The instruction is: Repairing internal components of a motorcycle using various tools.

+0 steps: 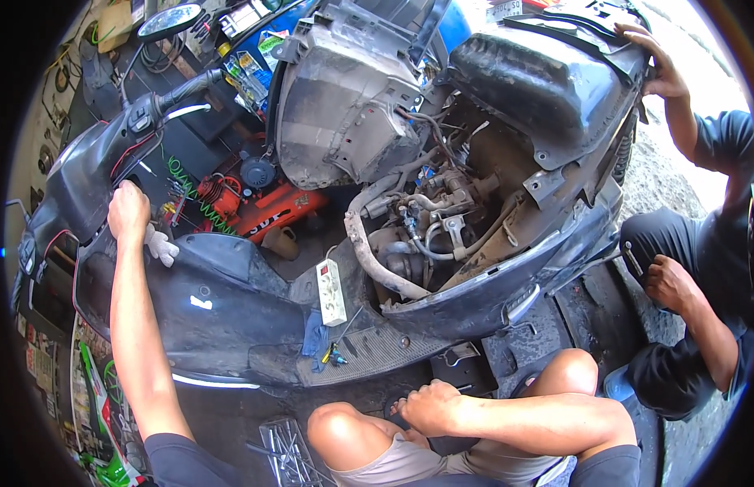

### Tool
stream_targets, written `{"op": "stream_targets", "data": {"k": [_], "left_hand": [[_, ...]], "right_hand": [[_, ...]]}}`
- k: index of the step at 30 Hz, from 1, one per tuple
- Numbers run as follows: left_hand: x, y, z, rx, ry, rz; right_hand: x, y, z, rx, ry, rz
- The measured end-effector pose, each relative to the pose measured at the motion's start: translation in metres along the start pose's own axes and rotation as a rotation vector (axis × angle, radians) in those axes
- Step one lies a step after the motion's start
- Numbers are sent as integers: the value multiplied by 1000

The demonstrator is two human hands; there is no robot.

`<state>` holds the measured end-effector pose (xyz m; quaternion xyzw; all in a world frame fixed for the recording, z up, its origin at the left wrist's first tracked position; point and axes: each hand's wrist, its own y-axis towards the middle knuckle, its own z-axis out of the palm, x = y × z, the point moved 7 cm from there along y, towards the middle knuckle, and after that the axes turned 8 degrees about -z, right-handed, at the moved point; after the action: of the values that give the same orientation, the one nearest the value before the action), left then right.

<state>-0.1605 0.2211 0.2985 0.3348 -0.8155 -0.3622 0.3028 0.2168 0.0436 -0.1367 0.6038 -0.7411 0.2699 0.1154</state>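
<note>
A black scooter [231,325] with its body panels partly off fills the middle. My left hand [128,209] is closed against its front panel, just below the handlebar [162,105]; what the fingers grip is hidden. Beside that hand hangs a small pale plush toy [160,245]. My right hand [429,408] rests low by my knees with curled fingers, and I cannot make out what is in them. The bared engine [442,203] with its hoses shows under the raised grey plastic storage box [340,118].
On the footboard lie a white power strip [330,292], a blue cloth [314,337] and a screwdriver [336,355]. Behind stands a red air compressor [271,211]. At right a co-worker's hand [657,61] touches the tail; their other holds a metal tool [632,258]. Tools fill a tray [286,454].
</note>
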Motion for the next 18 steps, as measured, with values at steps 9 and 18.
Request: {"op": "stream_targets", "data": {"k": [9,18], "left_hand": [[-22,9,1,69,439,485],[-10,41,10,176,495,450]], "right_hand": [[-1,0,-8,12,-2,-10],[-8,-1,-15,-76,-3,36]]}}
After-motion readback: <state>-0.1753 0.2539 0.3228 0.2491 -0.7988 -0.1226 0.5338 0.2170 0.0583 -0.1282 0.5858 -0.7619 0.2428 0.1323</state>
